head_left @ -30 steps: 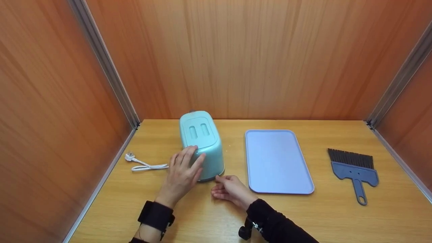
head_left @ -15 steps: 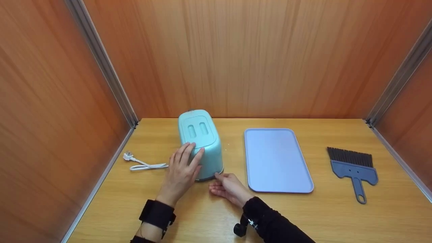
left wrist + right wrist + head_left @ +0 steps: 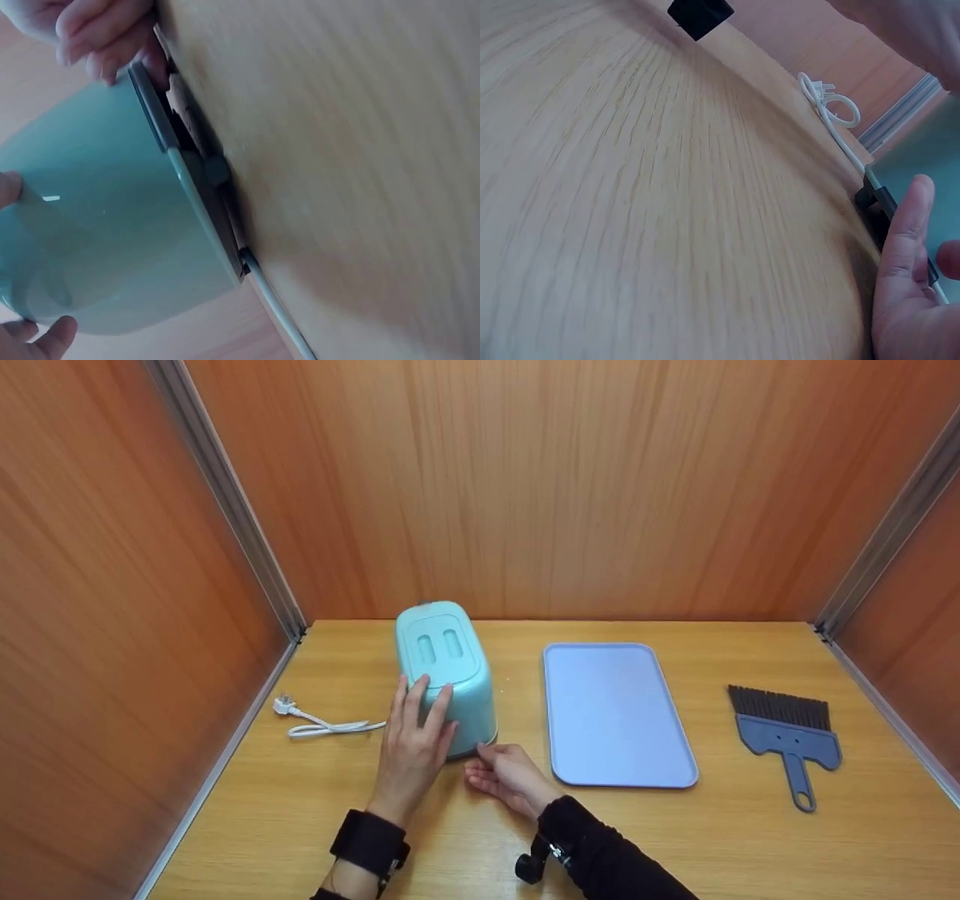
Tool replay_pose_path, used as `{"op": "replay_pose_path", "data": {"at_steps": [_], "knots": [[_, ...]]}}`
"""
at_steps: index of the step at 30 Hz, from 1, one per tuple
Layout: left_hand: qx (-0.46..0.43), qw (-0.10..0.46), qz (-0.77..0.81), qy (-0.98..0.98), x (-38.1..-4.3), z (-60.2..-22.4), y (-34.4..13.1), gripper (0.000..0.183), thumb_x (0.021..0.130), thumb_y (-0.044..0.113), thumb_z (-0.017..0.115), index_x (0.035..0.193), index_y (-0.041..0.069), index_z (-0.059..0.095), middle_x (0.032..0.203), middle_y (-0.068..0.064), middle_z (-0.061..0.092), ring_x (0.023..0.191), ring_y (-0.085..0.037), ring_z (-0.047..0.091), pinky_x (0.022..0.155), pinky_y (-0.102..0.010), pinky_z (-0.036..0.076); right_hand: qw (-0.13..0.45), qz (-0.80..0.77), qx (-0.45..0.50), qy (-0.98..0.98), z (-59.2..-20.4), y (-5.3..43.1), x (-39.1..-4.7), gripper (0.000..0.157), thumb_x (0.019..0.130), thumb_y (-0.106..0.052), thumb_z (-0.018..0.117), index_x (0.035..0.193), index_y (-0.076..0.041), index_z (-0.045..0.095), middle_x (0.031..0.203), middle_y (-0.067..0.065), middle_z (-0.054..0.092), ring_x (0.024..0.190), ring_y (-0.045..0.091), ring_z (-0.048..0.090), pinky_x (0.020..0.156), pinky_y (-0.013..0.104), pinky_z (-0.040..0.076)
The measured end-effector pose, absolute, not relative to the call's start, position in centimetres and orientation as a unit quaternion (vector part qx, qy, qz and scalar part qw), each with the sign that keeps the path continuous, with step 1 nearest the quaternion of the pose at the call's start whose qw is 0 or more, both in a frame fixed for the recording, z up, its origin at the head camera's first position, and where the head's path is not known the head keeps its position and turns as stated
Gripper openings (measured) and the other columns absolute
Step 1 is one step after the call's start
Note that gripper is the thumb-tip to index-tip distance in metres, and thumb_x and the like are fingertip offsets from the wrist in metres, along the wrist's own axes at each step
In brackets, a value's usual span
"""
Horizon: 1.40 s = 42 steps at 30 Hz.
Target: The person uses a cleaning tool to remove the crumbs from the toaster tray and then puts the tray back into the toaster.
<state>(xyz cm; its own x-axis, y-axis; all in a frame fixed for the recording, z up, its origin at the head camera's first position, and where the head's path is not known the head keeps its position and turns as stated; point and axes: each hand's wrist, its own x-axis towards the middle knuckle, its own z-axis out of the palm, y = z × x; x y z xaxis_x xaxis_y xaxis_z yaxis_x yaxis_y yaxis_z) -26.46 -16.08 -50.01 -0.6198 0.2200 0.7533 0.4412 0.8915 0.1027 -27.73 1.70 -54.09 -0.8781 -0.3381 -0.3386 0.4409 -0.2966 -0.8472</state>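
Note:
A mint-green toaster (image 3: 445, 667) with a lid over its top stands at the left of the table in the head view. My left hand (image 3: 411, 742) rests on its near upper corner with the fingers fairly straight, some tips on the lid edge and the thumb on the near end. Down at the near lower right corner, my right hand (image 3: 510, 780) pinches the toaster's dark base edge (image 3: 154, 112). In the left wrist view, fingertips (image 3: 109, 64) touch the body there while another finger goes under the rim. What lies beneath the base is mostly hidden.
A folded white cord (image 3: 326, 728) with a plug (image 3: 284, 704) lies left of the toaster. To the right lie a lilac tray (image 3: 619, 716) and a grey-blue hand brush (image 3: 787, 742) with dark bristles. Wooden panels (image 3: 555, 495) enclose the table's back and sides.
My left hand has shifted slightly right on the toaster's near corner, and its fingers have moved up toward the lid. My right hand stays at the base edge. The toaster shows no clear movement.

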Motion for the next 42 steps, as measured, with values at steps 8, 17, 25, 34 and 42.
{"op": "replay_pose_path", "data": {"at_steps": [8, 17, 25, 34, 42], "knots": [[-0.140, 0.395, -0.188, -0.888, -26.23, -50.55, -15.34, 0.070, 0.096, 0.026, 0.084, 0.158, 0.021, 0.052, 0.163, -0.019, 0.044, 0.145, -0.049, 0.052, 0.105, -0.062, 0.058, 0.245, -0.805, 0.053, 0.538, -54.02, 1.50, -27.74, 0.028, 0.115, -0.014, 0.046, 0.123, 0.011, 0.056, 0.082, 0.005, 0.070, 0.074, 0.010, 0.068, 0.073, 0.019, 0.061], [-0.097, 0.370, -0.280, -0.881, -26.30, -50.34, -15.21, 0.073, 0.092, 0.026, 0.087, 0.156, 0.023, 0.052, 0.162, -0.025, 0.039, 0.135, -0.048, 0.061, 0.093, -0.057, 0.064, 0.246, -0.800, 0.049, 0.545, -54.00, 1.19, -27.64, 0.019, 0.116, -0.013, 0.045, 0.117, 0.005, 0.052, 0.077, 0.003, 0.069, 0.068, 0.008, 0.068, 0.068, 0.018, 0.060], [-0.078, 0.344, -0.305, -0.885, -26.32, -50.12, -15.22, 0.073, 0.091, 0.028, 0.088, 0.155, 0.025, 0.052, 0.160, -0.025, 0.040, 0.133, -0.047, 0.063, 0.101, -0.059, 0.061, 0.245, -0.791, 0.053, 0.558, -54.02, 1.10, -27.64, 0.016, 0.115, -0.013, 0.046, 0.112, 0.001, 0.051, 0.075, 0.003, 0.069, 0.065, 0.007, 0.068, 0.066, 0.018, 0.060], [-0.080, 0.344, -0.304, -0.885, -26.36, -50.28, -15.35, 0.073, 0.092, 0.028, 0.087, 0.155, 0.027, 0.051, 0.159, -0.025, 0.040, 0.132, -0.046, 0.063, 0.099, -0.058, 0.062, 0.248, -0.783, 0.051, 0.568, -53.76, 1.05, -27.44, 0.015, 0.115, -0.014, 0.046, 0.107, -0.002, 0.049, 0.075, 0.002, 0.069, 0.065, 0.007, 0.068, 0.065, 0.019, 0.060], [-0.087, 0.356, -0.305, -0.879, -26.38, -50.36, -15.41, 0.073, 0.090, 0.026, 0.089, 0.153, 0.025, 0.053, 0.158, -0.025, 0.042, 0.129, -0.043, 0.064, 0.095, -0.055, 0.064, 0.251, -0.777, 0.053, 0.575, -53.81, 0.90, -27.53, 0.015, 0.116, -0.013, 0.044, 0.103, -0.005, 0.045, 0.074, 0.003, 0.068, 0.065, 0.008, 0.066, 0.065, 0.019, 0.059]]}}
